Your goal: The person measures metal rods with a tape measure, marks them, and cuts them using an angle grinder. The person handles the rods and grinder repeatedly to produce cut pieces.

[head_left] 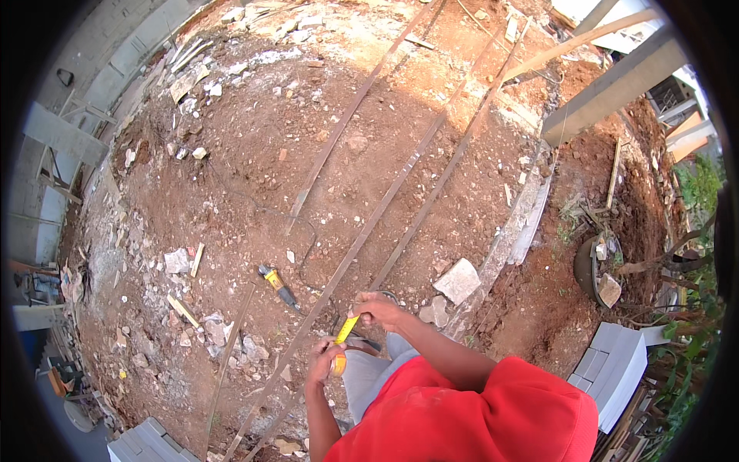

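My left hand (324,362) is closed round a tape measure, its yellow case (339,365) showing beside the fingers. A short length of yellow blade (346,329) runs up from it toward my right hand (377,309), whose fingers pinch the blade's far end. Both hands are in front of my grey trousers, over a long rusty metal bar (339,271) that lies on the soil. A yellow and dark angle grinder (278,287) rests on the ground to the left of that bar, with a dark cord near it.
More long metal bars (440,183) stretch away across the reddish dirt. A pale stone slab (457,282) lies right of my hands. Concrete posts (616,85) rise at the far right, and grey blocks (608,368) are stacked at the near right. Rubble (223,336) is scattered on the left.
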The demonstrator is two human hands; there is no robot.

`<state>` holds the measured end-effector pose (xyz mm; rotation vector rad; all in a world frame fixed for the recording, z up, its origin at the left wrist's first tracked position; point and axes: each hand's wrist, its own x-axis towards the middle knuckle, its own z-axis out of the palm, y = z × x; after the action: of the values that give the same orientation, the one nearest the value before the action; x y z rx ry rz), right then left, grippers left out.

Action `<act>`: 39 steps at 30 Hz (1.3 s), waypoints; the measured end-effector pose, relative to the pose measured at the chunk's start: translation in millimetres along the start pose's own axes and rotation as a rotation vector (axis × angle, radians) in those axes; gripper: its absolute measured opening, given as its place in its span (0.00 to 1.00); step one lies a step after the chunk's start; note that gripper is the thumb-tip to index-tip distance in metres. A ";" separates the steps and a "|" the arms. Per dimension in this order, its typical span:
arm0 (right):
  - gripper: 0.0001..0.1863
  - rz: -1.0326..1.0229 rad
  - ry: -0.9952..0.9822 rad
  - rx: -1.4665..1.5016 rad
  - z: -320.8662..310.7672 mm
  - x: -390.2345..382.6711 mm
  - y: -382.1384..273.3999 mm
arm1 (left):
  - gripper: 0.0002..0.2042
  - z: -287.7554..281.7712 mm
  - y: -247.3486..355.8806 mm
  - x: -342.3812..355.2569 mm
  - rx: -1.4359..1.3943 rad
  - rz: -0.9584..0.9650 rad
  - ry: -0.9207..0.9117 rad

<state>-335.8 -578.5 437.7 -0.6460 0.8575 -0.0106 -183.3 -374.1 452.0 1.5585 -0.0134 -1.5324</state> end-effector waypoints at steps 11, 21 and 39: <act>0.08 -0.779 0.727 0.578 -241.0 -171.2 -167.3 | 0.12 -170.1 -108.1 -100.2 0.562 -0.121 -0.163; 0.19 -0.299 0.342 0.242 -62.2 -86.9 -1.3 | 0.12 -1.2 51.1 -6.3 0.633 0.053 -0.344; 0.18 -0.830 1.150 0.483 -414.1 -132.2 -213.4 | 0.16 84.0 105.6 -10.1 0.598 -0.296 -0.290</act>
<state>-664.1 -934.4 446.2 -0.4591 1.5389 -1.4101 -192.5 -477.5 538.8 1.8312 -0.4607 -2.1110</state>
